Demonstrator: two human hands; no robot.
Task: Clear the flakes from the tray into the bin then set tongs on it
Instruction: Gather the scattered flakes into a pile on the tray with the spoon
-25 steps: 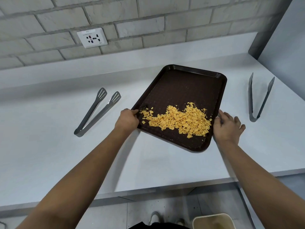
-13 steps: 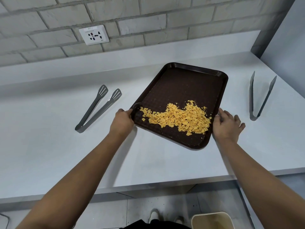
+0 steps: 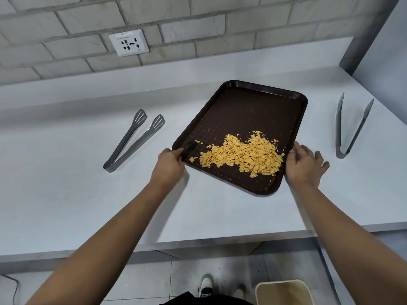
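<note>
Left hand [image 3: 170, 164]: fingers curled over the near-left rim of the tray [image 3: 246, 100], thumb on top, a firm grasp. Right hand [image 3: 305, 165]: fingers spread and mostly straight, laid against the near-right rim; pressing more than clenching, and any curl beneath the edge cannot be told.

Changed over the last second: little. Same two holds as before; tray shifted only slightly on the counter [image 3: 66, 194], still angled with its near corner toward the counter's front edge. Heap of flakes [image 3: 242, 156] unchanged, spread across the near half, none spilled onto the counter. Meaning, as a judgement: grip settled, lift probably about to start, emptying not yet begun.

Count: one tray; one heap of yellow flakes plus a few strays toward the left rim; two tongs, the left tongs [image 3: 134, 139] with slotted heads well left of the tray, the right tongs [image 3: 350, 126] well right of it, neither touched; one bin [image 3: 284, 291] on the floor, near right, below the counter edge; one wall socket [image 3: 128, 42] far left.
</note>
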